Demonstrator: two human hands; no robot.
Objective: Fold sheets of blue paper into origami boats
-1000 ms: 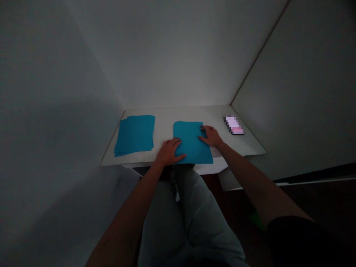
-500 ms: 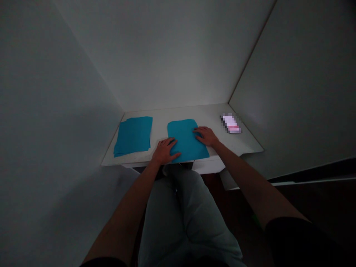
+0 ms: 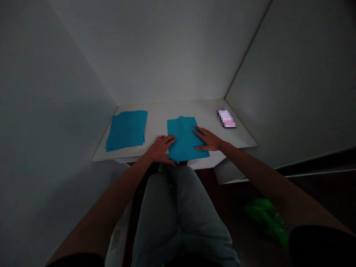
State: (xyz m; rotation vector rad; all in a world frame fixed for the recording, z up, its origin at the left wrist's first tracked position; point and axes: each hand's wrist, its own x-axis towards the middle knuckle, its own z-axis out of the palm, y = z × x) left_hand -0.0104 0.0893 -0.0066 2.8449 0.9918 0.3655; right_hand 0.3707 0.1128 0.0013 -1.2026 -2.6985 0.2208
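Simply spread hands, the left hand (image 3: 160,149) and right hand (image 3: 208,141) flat on a blue paper sheet (image 3: 183,140).

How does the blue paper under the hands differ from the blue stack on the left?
The blue paper lies under the left hand and right hand; the blue stack lies untouched. The paper ridges near its far edge; the stack lies flat, its sheets offset. Both are teal blue, on the white tabletop.

Place: home, as I read it from here | Evidence: white walls (image 3: 167,55) closing in behind the small white surface (image 3: 157,122) | Below surface: dark wooden floor (image 3: 236,189)
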